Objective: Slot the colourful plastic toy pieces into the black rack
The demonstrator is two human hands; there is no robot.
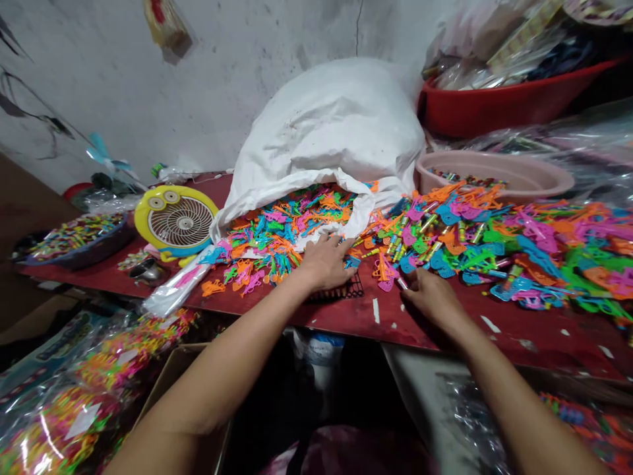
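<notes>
My left hand (326,262) is stretched over the near edge of a heap of small coloured plastic pieces (284,227), its fingers spread. The heap spills from the mouth of a big white sack (331,125). Beneath that hand a black wire grid (353,287) lies at the table's front, partly hidden. My right hand (434,298) is closed on the end of a small shiny tube (401,283), with a pink plastic piece (387,280) touching its far end. Beyond it lies a second heap, of coloured plastic pieces with tubes among them (455,237).
A yellow fan (182,223) and a metal cup (147,272) stand left on the red table (356,322). A basin of small pieces (84,244) is farther left. A pink basin (494,173) and a loaded red basin (509,105) are at the back right. Filled plastic bags (64,422) lie below left.
</notes>
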